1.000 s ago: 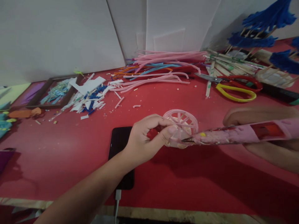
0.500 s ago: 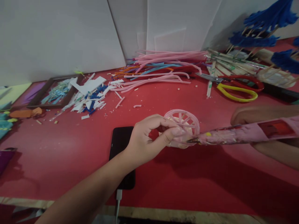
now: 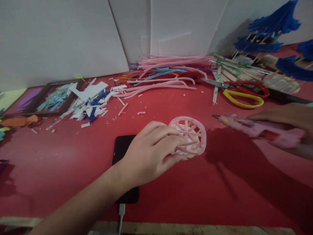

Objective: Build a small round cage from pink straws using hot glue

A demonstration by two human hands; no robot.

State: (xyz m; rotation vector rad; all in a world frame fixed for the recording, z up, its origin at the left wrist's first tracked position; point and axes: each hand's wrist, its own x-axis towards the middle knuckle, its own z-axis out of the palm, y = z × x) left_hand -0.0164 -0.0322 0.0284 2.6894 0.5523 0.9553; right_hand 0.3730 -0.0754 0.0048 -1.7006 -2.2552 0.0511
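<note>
At the far left of the table (image 3: 73, 173), a brown tray (image 3: 36, 98) contains shredded strips; white and blue scraps (image 3: 95, 91) lie loose beside it, seemingly pushed back to leave working room. A phone (image 3: 119, 147) lies flat, partly under the left forearm, with its cable plugged in at the near end. The left hand (image 3: 151, 155) has its fingers bunched and its thumb underneath, closed on the left side of a pink spoked piece (image 3: 187, 132); this grip presumably steadies the piece while exposing its right rim. The piece is near the table's middle, its pale underside facing the tabletop; whether it touches is unclear. Further right, the right hand (image 3: 288, 114), blurred, is wrapped about a pink glue gun (image 3: 281, 135); exact finger positions are hidden. The nozzle points leftward, near the piece but apart, probably avoiding contact.
</note>
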